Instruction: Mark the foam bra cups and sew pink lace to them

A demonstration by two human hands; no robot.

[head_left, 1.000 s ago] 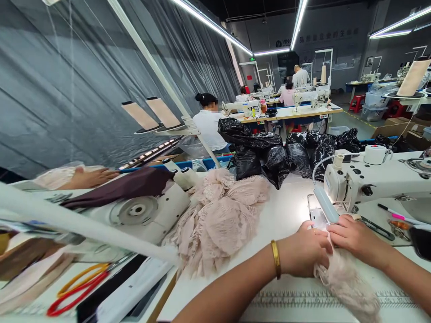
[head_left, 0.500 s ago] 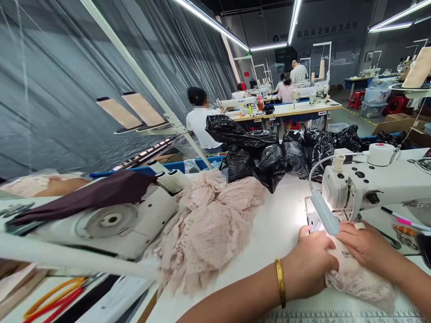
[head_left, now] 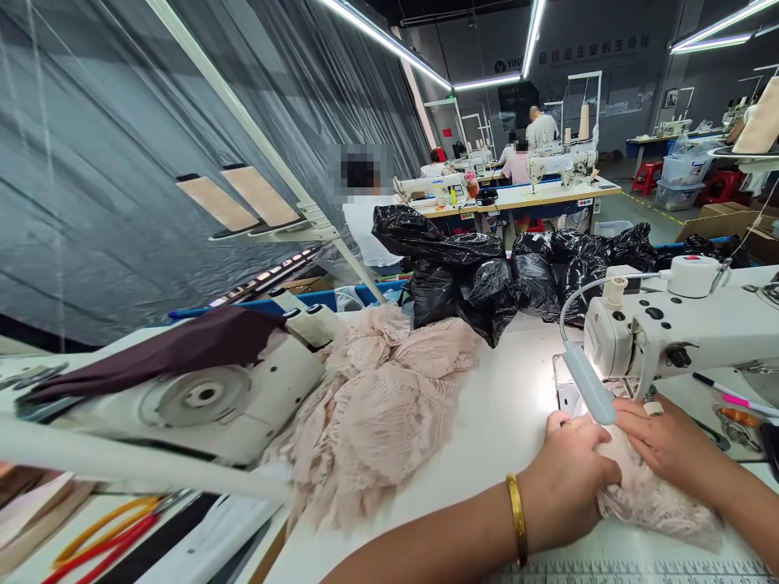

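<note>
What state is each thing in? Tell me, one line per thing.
Lace piece: bunched, partly hidden
Left hand: fingers curled on the lace piece
Right hand: laid on the lace piece
Lamp: lit
Sewing machine: running or stopped, cannot tell
Lace pile: heaped loosely on the table
Dark cloth: draped over a second machine
Black bags: bulging, piled
Ceiling lights: on

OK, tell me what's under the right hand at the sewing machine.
Pale pink lace fabric shows from under the right hand, bunched toward the person. Whatever lies directly beneath the palm is covered and can't be seen.
</note>
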